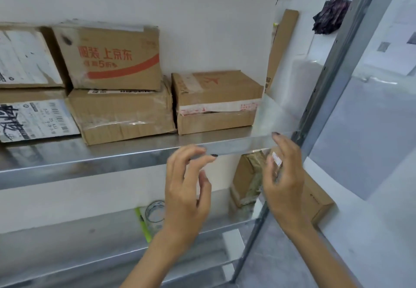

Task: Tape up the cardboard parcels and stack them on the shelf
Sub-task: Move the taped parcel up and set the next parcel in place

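Note:
Several taped cardboard parcels stand on the upper metal shelf (90,159). A small parcel with red-printed tape (216,100) sits at the right end, beside a flat parcel (121,116) that carries a parcel with red lettering (112,57). My left hand (186,188) and my right hand (283,175) hover side by side just below the shelf's front edge, under the small parcel. Both have loosely curved fingers and hold nothing. On the lower shelf, behind my right hand, lies another cardboard parcel (315,199). A roll of clear tape (154,213) rests there beside a green cutter (143,224).
Two parcels with white labels (29,118) fill the shelf's left side. A grey shelf upright (333,62) runs along the right. A flat cardboard piece (281,46) leans on the white wall, and a dark folded umbrella (333,10) hangs at the upper right.

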Demonstrator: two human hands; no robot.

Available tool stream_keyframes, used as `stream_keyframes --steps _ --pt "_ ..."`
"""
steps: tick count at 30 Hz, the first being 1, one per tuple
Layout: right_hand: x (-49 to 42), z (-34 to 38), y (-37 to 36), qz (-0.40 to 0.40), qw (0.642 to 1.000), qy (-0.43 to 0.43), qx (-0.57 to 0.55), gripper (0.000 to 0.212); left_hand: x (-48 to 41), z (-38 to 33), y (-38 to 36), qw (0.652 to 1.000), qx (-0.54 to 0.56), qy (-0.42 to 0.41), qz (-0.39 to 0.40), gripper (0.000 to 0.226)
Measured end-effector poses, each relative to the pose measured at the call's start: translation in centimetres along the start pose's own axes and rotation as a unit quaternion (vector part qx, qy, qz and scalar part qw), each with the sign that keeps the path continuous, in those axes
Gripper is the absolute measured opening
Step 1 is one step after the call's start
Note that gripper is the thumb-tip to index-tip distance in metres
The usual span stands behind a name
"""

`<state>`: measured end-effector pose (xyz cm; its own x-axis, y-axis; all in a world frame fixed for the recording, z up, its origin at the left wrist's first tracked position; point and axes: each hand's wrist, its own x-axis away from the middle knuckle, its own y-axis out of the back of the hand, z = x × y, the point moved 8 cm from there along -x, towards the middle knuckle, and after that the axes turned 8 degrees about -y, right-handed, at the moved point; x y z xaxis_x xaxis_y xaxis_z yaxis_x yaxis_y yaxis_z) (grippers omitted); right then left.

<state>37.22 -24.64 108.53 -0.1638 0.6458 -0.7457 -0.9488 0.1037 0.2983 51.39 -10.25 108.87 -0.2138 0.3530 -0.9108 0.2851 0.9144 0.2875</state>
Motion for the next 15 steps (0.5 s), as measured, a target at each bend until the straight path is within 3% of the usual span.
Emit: stream_keyframes --steps 4,9,15 --pt "5.3 -3.7 -0.3 0.101 0.993 -0.05 0.02 0.033 4.9 0.2 -4.3 0.99 0.093 0.053 0.093 0.034" --pt "8.7 -9.6 -2.7 0.212 0.963 -0.159 0.048 0.036 10.9 2.4 -11.7 0.94 0.178 0.18 0.23 0.051" --pt "5.4 -13.2 -6.3 0.244 0.939 -0.217 0.11 0.038 11.4 4.6 -18.0 0.885 0.221 0.332 0.241 0.068"
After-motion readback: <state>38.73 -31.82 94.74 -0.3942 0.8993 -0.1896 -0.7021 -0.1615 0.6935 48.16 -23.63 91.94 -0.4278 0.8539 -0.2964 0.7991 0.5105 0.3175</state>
